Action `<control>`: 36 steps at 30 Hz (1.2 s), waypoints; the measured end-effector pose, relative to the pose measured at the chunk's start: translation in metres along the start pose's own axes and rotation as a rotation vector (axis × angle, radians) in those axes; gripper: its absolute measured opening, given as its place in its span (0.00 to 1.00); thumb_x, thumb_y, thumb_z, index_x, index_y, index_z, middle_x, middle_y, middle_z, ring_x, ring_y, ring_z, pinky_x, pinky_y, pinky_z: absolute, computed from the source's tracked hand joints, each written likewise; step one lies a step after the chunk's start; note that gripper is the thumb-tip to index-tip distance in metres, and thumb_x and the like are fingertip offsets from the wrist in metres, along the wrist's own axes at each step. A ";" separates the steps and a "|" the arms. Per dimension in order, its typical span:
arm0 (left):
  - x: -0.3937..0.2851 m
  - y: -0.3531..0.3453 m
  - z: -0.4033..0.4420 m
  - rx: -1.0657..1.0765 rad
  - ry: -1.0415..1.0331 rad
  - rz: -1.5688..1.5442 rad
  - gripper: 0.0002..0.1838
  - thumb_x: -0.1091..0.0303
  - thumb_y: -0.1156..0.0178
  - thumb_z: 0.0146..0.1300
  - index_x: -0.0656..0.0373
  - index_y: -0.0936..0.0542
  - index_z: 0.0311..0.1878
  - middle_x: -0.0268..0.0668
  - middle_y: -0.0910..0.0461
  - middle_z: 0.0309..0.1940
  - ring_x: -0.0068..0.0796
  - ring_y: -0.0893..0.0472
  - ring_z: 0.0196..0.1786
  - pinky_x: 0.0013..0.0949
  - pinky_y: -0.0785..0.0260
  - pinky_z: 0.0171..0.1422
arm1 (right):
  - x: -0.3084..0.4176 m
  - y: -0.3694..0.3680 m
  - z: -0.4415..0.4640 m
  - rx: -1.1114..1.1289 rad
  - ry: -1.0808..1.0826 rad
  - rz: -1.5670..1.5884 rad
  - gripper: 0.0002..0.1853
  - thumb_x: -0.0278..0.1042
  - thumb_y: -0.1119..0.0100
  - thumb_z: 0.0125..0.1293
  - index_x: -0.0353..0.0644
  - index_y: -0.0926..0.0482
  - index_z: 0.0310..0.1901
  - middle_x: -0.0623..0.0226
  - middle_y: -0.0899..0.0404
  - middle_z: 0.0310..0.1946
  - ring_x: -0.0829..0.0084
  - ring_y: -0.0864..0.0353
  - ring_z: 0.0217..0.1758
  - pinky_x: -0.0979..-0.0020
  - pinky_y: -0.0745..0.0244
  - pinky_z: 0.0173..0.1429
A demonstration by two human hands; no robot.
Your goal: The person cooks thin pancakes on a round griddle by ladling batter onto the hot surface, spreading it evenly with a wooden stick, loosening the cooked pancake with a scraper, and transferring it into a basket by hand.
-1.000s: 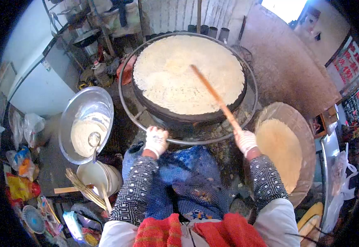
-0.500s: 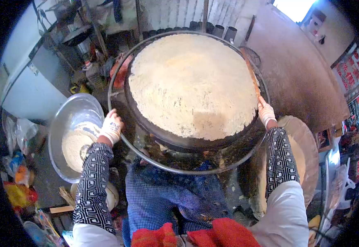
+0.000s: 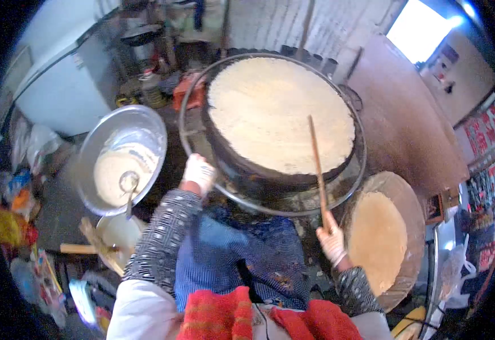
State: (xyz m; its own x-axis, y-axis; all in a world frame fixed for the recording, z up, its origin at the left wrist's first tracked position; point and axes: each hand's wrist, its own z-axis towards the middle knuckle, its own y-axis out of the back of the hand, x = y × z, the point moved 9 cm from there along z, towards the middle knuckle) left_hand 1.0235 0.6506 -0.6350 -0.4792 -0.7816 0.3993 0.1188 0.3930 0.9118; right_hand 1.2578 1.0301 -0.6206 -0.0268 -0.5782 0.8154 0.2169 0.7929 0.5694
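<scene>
A broad round sheet of pale batter (image 3: 276,119) covers the dark griddle (image 3: 242,174) in front of me. A metal hoop (image 3: 259,208) runs around the griddle. My gloved left hand (image 3: 200,173) is closed on the hoop's near left side. In my gloved right hand (image 3: 331,242) is a long, thin wooden scraper (image 3: 318,170), gripped at its near end. Its far end points up over the right part of the sheet; whether it touches the batter I cannot tell.
A metal basin (image 3: 151,122) of batter with a ladle (image 3: 128,182) stands at left, above a pale bucket (image 3: 117,229). At right, a round tray (image 3: 409,226) holds a flat pale sheet. A brown board (image 3: 400,119) leans behind it.
My right hand has moved down and left, swinging the scraper from the sheet's right edge to over its near right part. My left hand stays on the hoop; the view has shifted.
</scene>
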 end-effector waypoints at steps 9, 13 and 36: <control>-0.234 0.114 -0.185 -0.601 -0.347 -1.104 0.07 0.63 0.45 0.65 0.49 0.19 0.39 0.33 0.18 0.35 0.30 0.17 0.37 0.36 0.28 0.44 | 0.207 -0.162 -0.084 0.942 -0.390 0.711 0.29 0.40 0.43 0.65 0.36 0.31 0.65 0.61 0.19 0.31 0.75 0.22 0.20 0.78 0.29 0.22; -0.236 0.110 -0.243 -0.769 -0.432 -1.267 0.08 0.63 0.48 0.71 0.51 0.21 0.44 0.33 0.18 0.39 0.29 0.17 0.34 0.34 0.25 0.37 | 0.253 -0.147 -0.116 1.247 -0.430 0.412 0.28 0.49 0.40 0.62 0.33 0.23 0.56 0.61 0.18 0.23 0.75 0.23 0.17 0.78 0.31 0.20; -0.243 -0.019 -0.219 -0.263 -0.306 -1.584 0.22 0.55 0.51 0.73 0.60 0.25 0.60 0.49 0.21 0.54 0.45 0.24 0.60 0.43 0.35 0.66 | 0.355 -0.160 -0.137 1.529 0.212 1.018 0.20 0.41 0.51 0.70 0.30 0.18 0.36 0.40 0.17 0.35 0.53 0.15 0.37 0.60 0.20 0.42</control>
State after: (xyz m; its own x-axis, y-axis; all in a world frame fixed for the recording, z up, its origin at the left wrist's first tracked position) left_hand 1.3286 0.7272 -0.7285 -0.4004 -0.1687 -0.9007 -0.5103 -0.7754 0.3721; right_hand 1.3472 0.6715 -0.4366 -0.3339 0.2607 0.9058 -0.8994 0.1996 -0.3890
